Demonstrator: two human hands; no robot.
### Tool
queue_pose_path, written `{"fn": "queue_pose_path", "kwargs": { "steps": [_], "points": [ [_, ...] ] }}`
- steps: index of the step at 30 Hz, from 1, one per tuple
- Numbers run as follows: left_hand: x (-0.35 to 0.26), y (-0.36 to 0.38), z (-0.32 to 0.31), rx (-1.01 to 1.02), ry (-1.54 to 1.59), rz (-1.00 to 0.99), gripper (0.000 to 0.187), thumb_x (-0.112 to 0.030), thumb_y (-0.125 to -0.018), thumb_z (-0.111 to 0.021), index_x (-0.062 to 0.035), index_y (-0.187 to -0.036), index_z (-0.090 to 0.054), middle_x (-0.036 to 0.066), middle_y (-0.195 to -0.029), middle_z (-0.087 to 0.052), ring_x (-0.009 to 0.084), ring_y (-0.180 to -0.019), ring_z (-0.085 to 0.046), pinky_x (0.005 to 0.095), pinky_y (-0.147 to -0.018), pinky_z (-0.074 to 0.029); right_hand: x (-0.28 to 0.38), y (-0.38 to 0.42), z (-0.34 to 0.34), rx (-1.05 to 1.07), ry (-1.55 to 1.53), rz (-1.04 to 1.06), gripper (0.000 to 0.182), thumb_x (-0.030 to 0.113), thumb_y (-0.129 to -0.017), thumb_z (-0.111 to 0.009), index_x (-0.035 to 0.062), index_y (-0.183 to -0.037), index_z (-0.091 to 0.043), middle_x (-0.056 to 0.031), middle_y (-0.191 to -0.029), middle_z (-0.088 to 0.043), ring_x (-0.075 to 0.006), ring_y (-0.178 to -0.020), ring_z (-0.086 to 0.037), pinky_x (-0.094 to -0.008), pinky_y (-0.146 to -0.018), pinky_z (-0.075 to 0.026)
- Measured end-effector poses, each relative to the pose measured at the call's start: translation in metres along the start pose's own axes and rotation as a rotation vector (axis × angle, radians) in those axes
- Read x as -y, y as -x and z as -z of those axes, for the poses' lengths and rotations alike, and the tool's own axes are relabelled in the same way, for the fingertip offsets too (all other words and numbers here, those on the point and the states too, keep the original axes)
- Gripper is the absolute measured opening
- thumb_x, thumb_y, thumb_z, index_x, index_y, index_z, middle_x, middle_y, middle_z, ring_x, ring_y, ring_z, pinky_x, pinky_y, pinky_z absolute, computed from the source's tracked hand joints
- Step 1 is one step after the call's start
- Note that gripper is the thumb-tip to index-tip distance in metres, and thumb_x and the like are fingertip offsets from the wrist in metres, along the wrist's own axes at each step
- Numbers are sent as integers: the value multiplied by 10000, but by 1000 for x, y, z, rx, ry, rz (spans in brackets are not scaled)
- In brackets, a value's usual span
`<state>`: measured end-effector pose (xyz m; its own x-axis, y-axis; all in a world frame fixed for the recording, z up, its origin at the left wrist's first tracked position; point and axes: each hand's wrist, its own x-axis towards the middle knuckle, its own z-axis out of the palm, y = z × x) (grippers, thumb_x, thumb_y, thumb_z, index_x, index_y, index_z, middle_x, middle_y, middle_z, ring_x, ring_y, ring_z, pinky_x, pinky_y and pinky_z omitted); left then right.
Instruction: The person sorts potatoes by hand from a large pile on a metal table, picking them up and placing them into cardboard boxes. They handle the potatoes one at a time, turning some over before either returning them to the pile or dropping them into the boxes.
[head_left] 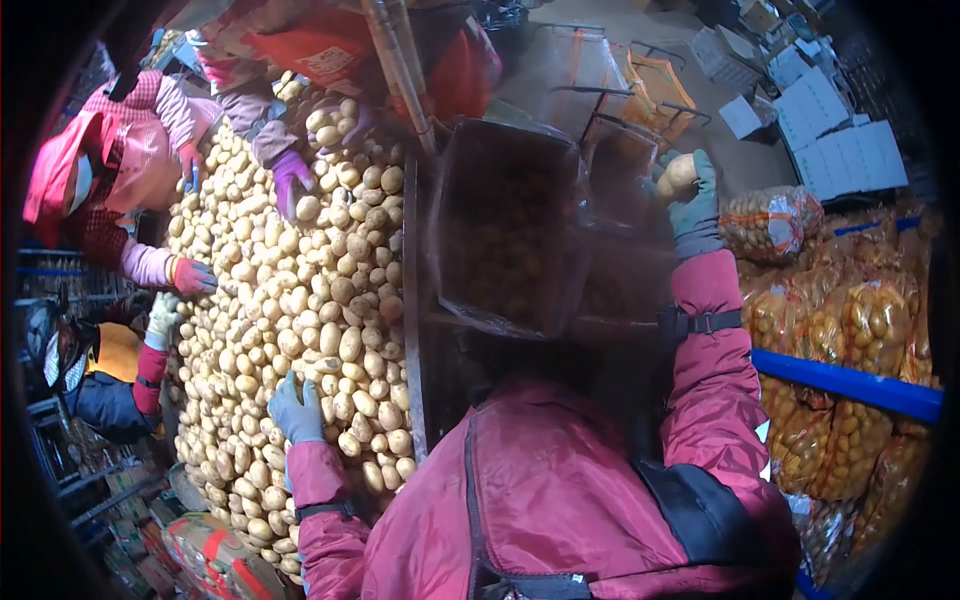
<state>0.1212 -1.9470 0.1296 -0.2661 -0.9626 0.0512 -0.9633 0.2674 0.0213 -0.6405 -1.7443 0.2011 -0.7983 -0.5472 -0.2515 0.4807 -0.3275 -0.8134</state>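
A wide heap of potatoes (270, 300) fills the sorting table on my left. My left hand (296, 412), in a grey-green glove, rests on the near part of the heap with its fingers stretched out, and I see nothing held in it. Out to the right, my right hand (692, 200) in a green glove is closed around a pale potato (678, 174). It is raised beside the plastic-lined containers. The large lined bin (445, 230) in front of me is dark inside, with potatoes dimly showing at its bottom.
Across the heap are co-workers: a purple-gloved hand (290, 182), a red-gloved hand (192, 277) and a white-gloved hand (162, 315). Bagged potatoes (870, 320) are stacked right, by a blue bar (850, 384). Cartons (845, 155) stand at back right. A metal edge (412, 330) borders the table.
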Motion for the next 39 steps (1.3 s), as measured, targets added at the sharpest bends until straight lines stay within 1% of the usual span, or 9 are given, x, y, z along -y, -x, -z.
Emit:
{"fn": "queue_pose_path", "kwargs": {
  "steps": [4,5,20,24,26,30,32,37,39],
  "points": [
    [3,1,-5,-33,-13,-9,522,-374,-932,-729,-96,-1368,-655,160,-1257,-681,353,-1196,-604,502,-1090,-406,-16,-20,-2,-34,21,-33,527,513,-907,-766,81,-1184,-647,-149,-1163,-692,-400,-1076,-681,-613,-924,-562],
    [1,2,-4,-54,17,-21,518,-369,-932,-729,-95,-1366,-655,153,-1254,-678,341,-1204,-601,504,-1108,-389,-19,-19,-8,-50,45,-41,554,569,-934,-709,81,-1193,-663,-119,-1097,-713,-351,-1010,-709,-586,-859,-608],
    [-15,-3,12,38,-13,46,506,-382,-964,-691,-111,-1389,-645,157,-1280,-673,347,-1214,-595,485,-1107,-398,-60,47,-11,83,63,-265,620,556,-922,-715,31,-1245,-656,-153,-1196,-708,-386,-1075,-705,-597,-898,-596],
    [-10,-1,8,42,-2,36,506,-386,-978,-674,-132,-1414,-632,161,-1284,-673,366,-1195,-599,487,-1089,-413,-61,72,6,4,64,-317,627,547,-909,-722,14,-1234,-661,-165,-1178,-713,-397,-1103,-700,-595,-917,-600],
    [-12,-2,9,51,-19,41,512,-391,-977,-673,-132,-1417,-630,161,-1287,-672,370,-1198,-598,489,-1089,-414,-75,75,34,30,28,-355,580,499,-910,-737,37,-1253,-665,-148,-1175,-713,-363,-1088,-701,-577,-886,-601],
    [-8,-2,6,29,-9,22,526,-407,-975,-674,-128,-1418,-631,165,-1285,-676,376,-1203,-596,494,-1084,-418,-121,67,126,-154,375,-323,356,323,-990,-672,142,-1297,-677,-75,-1190,-709,-259,-1022,-698,-487,-853,-576],
    [-11,0,5,7,-32,24,518,-406,-967,-682,-124,-1401,-647,166,-1272,-688,370,-1191,-610,494,-1065,-432,-105,70,115,-268,463,-375,326,288,-1012,-650,160,-1311,-674,-55,-1173,-718,-246,-1029,-697,-449,-910,-573],
    [-13,-5,6,-77,-14,-28,442,-387,-867,-752,-86,-1187,-706,167,-990,-708,370,-937,-662,523,-834,-473,-93,72,-35,181,413,-254,442,244,-1044,-603,-8,-1407,-591,-170,-1303,-679,-287,-1168,-684,-455,-1002,-569],
    [-17,-5,10,-88,-16,5,430,-379,-870,-729,-79,-1177,-706,172,-1002,-714,366,-974,-662,519,-921,-477,-113,98,-123,349,429,-263,453,260,-1053,-599,-32,-1400,-593,-196,-1290,-686,-297,-1153,-699,-431,-1004,-577]
  ]
}}
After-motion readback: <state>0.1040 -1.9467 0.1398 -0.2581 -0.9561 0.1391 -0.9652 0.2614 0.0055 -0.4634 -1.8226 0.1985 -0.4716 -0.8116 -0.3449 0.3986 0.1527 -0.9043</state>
